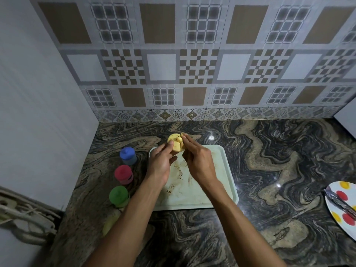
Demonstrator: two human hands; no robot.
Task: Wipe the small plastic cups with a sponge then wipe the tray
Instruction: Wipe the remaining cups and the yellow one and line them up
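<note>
Two bare forearms reach out over the tray [229, 176], a pale one with brown smears, lying on the counter [269, 170]. Left of the tray stand three cups in a row: green [118, 195] nearest, then red [123, 174], then blue [128, 155]. Right of the tray, well apart, a spotted plate [341, 205] carries cutlery. Over the tray's far edge the left hand [160, 164] grasps the yellow cup [175, 143]; the right hand [198, 160] pinches the sponge [184, 134] against it

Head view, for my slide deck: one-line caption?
Both hands hold a yellow cup above a stained tray.
</note>
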